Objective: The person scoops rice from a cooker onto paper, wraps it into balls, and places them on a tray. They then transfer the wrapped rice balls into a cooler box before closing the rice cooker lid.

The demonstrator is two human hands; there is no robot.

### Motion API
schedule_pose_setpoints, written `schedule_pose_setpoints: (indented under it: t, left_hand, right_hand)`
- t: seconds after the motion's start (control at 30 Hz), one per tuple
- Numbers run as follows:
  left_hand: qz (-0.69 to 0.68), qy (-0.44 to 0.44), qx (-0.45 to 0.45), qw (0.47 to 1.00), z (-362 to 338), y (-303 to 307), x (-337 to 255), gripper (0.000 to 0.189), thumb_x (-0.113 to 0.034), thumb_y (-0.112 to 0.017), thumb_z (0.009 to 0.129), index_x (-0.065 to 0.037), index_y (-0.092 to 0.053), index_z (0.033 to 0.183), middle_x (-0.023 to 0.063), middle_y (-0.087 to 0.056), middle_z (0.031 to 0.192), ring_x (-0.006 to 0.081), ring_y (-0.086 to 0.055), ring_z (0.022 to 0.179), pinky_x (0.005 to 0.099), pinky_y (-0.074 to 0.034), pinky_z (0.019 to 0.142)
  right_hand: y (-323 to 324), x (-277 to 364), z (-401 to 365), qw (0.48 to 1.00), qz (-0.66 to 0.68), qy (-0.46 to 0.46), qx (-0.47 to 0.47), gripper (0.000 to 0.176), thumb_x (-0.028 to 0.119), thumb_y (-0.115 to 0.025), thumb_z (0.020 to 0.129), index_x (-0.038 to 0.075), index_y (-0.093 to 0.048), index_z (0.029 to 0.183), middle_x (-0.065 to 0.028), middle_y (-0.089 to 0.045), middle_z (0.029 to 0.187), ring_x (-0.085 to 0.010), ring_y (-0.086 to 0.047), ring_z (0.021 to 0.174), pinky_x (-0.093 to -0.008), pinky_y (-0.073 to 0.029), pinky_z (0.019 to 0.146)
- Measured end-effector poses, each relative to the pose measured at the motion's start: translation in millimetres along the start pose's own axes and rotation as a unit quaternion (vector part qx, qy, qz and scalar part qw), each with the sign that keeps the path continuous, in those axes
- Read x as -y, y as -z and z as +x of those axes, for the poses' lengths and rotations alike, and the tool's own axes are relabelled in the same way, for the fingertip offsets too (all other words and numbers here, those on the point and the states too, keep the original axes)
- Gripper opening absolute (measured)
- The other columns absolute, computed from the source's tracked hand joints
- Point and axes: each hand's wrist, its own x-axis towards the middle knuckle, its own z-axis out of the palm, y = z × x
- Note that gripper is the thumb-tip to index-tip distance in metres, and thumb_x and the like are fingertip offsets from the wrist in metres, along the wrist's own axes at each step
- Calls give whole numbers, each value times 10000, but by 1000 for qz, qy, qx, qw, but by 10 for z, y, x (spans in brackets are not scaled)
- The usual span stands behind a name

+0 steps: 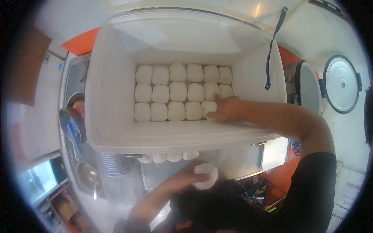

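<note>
Several rounded white pieces that look like dough balls (178,91) sit in three rows on the floor of a large white plastic bin (112,132). My right hand (228,108) reaches down into the bin, its thumb and finger against the dough ball (208,108) toward the right of the front row. The spot beneath that palm is hidden. Outside the bin, close to my body, my left hand (185,179) is closed around another white dough ball (206,176). More dough balls (173,156) show in a line below the bin's front rim, partly covered by it.
Stacked cups (115,165) stand left of my left arm. A metal pot (72,120) and a steel bowl (88,174) are on the left counter. A black strap (274,46) hangs over the bin's right side, near a round lid (342,84). A metal surface (237,159) lies in front.
</note>
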Motion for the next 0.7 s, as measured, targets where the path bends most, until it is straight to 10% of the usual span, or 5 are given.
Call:
schedule_pose_setpoints:
  t: [0.2,0.33,0.4,0.5,0.7]
  left_hand:
    - [270,-23,-194,943,-1337,-594,-1446,513,-307,-763,705,-81,-634,1147,102,-655,1093,220,-615,1079,319,-472,937]
    - [649,57,-541,532,-1160,-918,-2184,322,-319,-622,853,-54,-677,1026,179,-649,999,240,-645,964,332,-504,830]
    - [304,-283,-337,845,-1110,-292,-2118,338,-297,-617,876,-47,-660,1098,171,-654,1033,239,-646,943,355,-521,792]
    - [330,-65,-355,872,-263,-221,-2497,802,-454,-725,771,-27,-450,1392,157,-588,1241,245,-581,1105,408,-464,915]
    - [556,192,-388,710,1090,231,-2046,1005,-586,-728,698,-49,-369,1467,222,-375,1450,389,-385,1334,502,-419,1027]
  right_hand:
    - [203,-271,-144,977,19,162,-134,925,690,-435,890,3,-286,1492,-243,-504,1388,-360,-506,1274,-412,-405,1052]
    - [299,-818,-980,814,337,346,-322,711,535,-511,931,-24,-457,1367,-212,-616,1222,-298,-614,1078,-360,-440,981]
    - [-40,-1105,-1363,644,495,400,-425,576,409,-526,957,-38,-488,1317,-186,-627,1171,-266,-610,1003,-357,-446,927]
    - [-1115,-1663,-1414,233,729,530,-364,393,292,-556,943,3,-573,1210,-131,-603,1024,-212,-551,919,-362,-446,781]
    - [-2521,-2086,-956,238,788,262,-505,327,187,-567,914,-26,-587,1160,-145,-626,973,-204,-557,869,-331,-442,733]
